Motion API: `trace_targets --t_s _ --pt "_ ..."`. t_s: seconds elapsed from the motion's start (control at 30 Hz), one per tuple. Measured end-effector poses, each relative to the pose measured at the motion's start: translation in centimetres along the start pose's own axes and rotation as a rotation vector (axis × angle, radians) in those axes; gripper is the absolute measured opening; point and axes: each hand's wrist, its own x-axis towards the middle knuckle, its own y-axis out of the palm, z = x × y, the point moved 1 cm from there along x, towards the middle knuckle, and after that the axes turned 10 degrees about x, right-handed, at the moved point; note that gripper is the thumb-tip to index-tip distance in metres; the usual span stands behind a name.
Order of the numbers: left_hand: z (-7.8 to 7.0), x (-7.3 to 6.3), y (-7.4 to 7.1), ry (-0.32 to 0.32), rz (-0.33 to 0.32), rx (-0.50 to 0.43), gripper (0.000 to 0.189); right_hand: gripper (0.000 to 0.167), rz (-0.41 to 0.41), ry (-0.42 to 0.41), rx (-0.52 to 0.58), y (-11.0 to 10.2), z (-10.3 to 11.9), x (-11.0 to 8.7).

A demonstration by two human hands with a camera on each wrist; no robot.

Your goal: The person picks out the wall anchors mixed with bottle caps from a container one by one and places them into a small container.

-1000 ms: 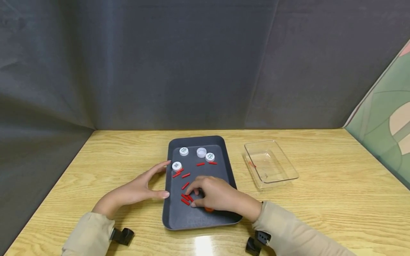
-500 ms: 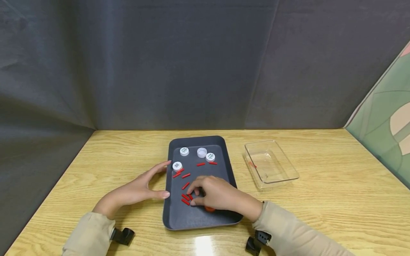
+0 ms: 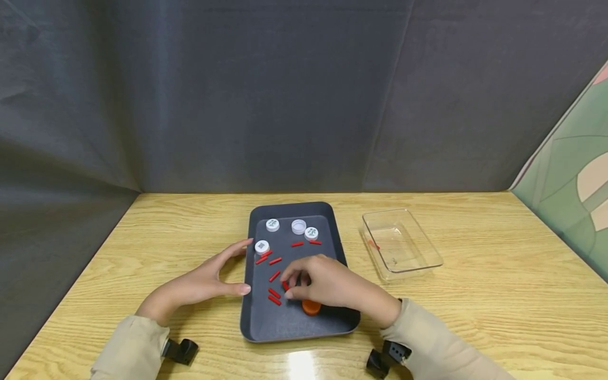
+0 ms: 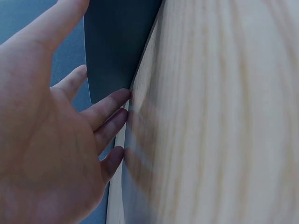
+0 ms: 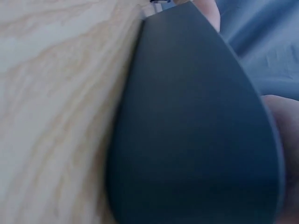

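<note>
1. The right hand (image 3: 323, 282) is pinching a red stick (image 3: 286, 285) between thumb and finger above the tray (image 3: 285, 323); whether the stick is touching the tray, I cannot tell.
2. The left hand (image 3: 201, 285) is grasping nothing; its thumb and fingers are spreading out straight along the tray's left edge.
3. An orange cap (image 3: 311, 307) is lying just beside the right hand, which is partly covering it and also hiding the tray floor beneath.
4. Other red sticks (image 3: 274, 276) are lying scattered over the tray, mostly toward its left side, two farther up near the white caps (image 3: 273, 225).
5. One white cap (image 3: 298, 227) is sitting hollow side up.
6. A clear box (image 3: 404, 268) is standing right of the tray on the wooden table (image 3: 499, 295), something reddish showing at its left.
7. In the right wrist view, the tray's wall is blocking the fingertips.
</note>
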Motion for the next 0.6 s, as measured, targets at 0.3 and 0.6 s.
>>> trace_targets --t_s 0.3,0.6 --pt "-0.1 -0.1 0.0 -0.011 0.003 -0.009 0.092 0.019 -0.035 -0.02 0.033 -1.4 0.7 -1.3" --pt "-0.1 -0.1 -0.1 -0.017 0.004 -0.004 0.093 0.021 -0.108 -0.054 -0.031 -3.1 1.1 -1.8"
